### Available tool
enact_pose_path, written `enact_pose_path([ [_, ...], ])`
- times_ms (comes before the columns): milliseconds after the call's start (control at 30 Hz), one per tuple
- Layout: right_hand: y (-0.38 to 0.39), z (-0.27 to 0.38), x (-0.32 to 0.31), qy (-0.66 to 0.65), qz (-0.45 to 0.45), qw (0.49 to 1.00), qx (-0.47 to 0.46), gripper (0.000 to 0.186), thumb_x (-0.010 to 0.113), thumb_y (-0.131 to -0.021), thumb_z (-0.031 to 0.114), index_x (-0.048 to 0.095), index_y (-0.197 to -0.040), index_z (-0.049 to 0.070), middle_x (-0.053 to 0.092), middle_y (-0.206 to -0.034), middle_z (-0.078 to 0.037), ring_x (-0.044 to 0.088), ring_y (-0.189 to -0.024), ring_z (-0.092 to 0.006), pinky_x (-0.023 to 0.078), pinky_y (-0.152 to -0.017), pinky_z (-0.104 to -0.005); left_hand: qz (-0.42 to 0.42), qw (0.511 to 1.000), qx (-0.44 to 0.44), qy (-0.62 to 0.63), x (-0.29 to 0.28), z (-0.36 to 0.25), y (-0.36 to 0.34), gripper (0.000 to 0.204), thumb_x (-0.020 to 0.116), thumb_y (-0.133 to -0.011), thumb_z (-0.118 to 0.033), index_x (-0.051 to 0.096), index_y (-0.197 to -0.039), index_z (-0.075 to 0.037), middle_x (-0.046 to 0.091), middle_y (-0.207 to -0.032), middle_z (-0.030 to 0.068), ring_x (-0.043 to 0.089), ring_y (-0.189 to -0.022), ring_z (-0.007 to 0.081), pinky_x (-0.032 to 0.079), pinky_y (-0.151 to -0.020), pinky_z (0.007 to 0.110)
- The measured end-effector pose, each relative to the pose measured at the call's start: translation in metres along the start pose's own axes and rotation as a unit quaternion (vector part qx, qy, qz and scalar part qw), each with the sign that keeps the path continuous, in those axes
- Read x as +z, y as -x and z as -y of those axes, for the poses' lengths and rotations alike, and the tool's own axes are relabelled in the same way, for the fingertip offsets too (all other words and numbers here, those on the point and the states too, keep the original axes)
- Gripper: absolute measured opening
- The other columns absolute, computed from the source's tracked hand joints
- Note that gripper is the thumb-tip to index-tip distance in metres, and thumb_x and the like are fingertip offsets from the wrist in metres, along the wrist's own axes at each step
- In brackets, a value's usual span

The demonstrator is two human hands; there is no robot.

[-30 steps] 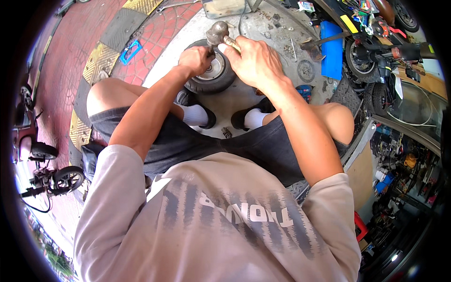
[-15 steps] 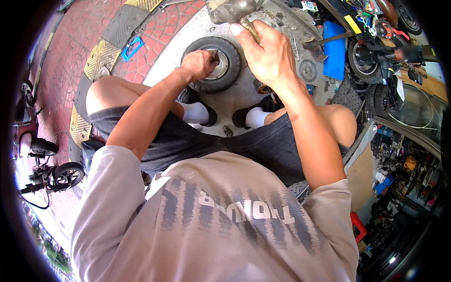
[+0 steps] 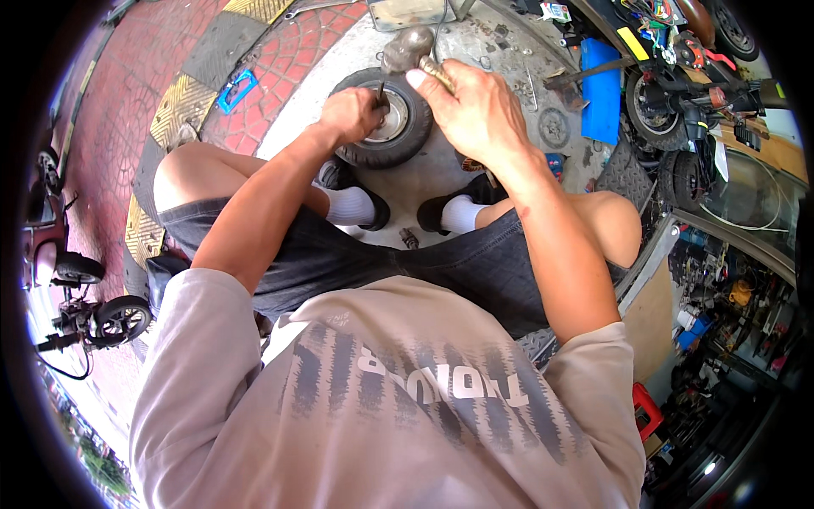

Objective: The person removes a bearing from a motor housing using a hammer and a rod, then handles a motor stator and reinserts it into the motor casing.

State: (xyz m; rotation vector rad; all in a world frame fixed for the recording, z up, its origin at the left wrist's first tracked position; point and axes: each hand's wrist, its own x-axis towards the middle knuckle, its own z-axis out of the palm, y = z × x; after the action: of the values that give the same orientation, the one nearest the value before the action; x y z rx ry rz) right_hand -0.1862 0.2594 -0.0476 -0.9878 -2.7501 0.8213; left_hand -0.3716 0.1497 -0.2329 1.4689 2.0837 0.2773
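Head view | right hand (image 3: 476,110) grasping hammer (image 3: 408,49), bringing it nearer wheel (image 3: 407,146) than before | left hand (image 3: 349,116) clenching dark rod (image 3: 381,90) over hub | wheel lying on concrete floor (image 3: 403,191), red paving (image 3: 284,81) spreading leftward

Red paving (image 3: 127,127) at left, pale concrete floor (image 3: 301,95), cluttered storage (image 3: 736,299) at right

Landmark: grey-beige T-shirt (image 3: 373,450). Large pale block letters (image 3: 465,382), upside down, on its dark-striped front. Smaller print (image 3: 339,320) near its far edge: illegible. White packet (image 3: 555,12) well beyond T-shirt: markings too small.
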Motion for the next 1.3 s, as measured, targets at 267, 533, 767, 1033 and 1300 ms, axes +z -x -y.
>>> enact_pose_path([
  [267,-0.007,0.014,-0.004,-0.047,-0.037,0.998,-0.033,0.052,0.066,-0.100,0.050,0.066,-0.085,0.000,0.068,-0.071,-0.025,0.068,-0.074,-0.0495,0.053,-0.069,-0.0564,-0.057,0.996,-0.061,0.034,0.003,0.026,-0.003,0.036,0.063,-0.098,-0.041,0.076,-0.115,-0.013,0.076,-0.103,0.0210,0.072,-0.102,0.0400,0.056,-0.090,0.051],
  [533,-0.003,0.029,-0.004,-0.070,-0.061,0.992,-0.085,0.050,0.065,-0.101,0.050,0.065,-0.086,0.002,0.068,-0.068,-0.020,0.071,-0.071,-0.0442,0.055,-0.066,-0.0544,-0.028,0.997,-0.076,-0.016,-0.011,0.006,0.005,0.037,0.064,-0.098,-0.042,0.077,-0.113,-0.012,0.077,-0.105,0.0216,0.073,-0.104,0.0387,0.057,-0.092,0.051],
  [767,-0.017,0.008,0.011,0.072,0.066,0.995,0.012,0.048,0.061,-0.100,0.048,0.076,-0.102,0.002,0.076,-0.096,-0.026,0.074,-0.095,-0.0445,0.057,-0.087,-0.0539,-0.037,0.998,-0.049,-0.015,-0.001,0.021,0.001,0.036,0.064,-0.097,-0.042,0.077,-0.111,-0.011,0.077,-0.102,0.0210,0.073,-0.101,0.0402,0.057,-0.090,0.051],
  [1033,-0.008,-0.018,0.004,0.053,0.018,0.997,0.044,0.053,0.061,-0.100,0.052,0.074,-0.102,0.000,0.075,-0.094,-0.028,0.073,-0.095,-0.0479,0.056,-0.087,-0.0566,-0.022,1.000,-0.013,0.015,-0.013,-0.015,-0.009,0.034,0.062,-0.100,-0.040,0.077,-0.121,-0.018,0.078,-0.108,0.0164,0.073,-0.107,0.0361,0.057,-0.093,0.048],
  [1300,-0.005,-0.011,-0.002,0.016,-0.018,1.000,0.016,0.050,0.062,-0.101,0.052,0.073,-0.098,0.003,0.073,-0.085,-0.026,0.072,-0.087,-0.0476,0.056,-0.080,-0.0566,-0.034,0.999,0.017,0.000,0.010,-0.004,-0.019,0.033,0.061,-0.101,-0.041,0.075,-0.116,-0.014,0.076,-0.103,0.0191,0.072,-0.102,0.0400,0.057,-0.087,0.051],
])
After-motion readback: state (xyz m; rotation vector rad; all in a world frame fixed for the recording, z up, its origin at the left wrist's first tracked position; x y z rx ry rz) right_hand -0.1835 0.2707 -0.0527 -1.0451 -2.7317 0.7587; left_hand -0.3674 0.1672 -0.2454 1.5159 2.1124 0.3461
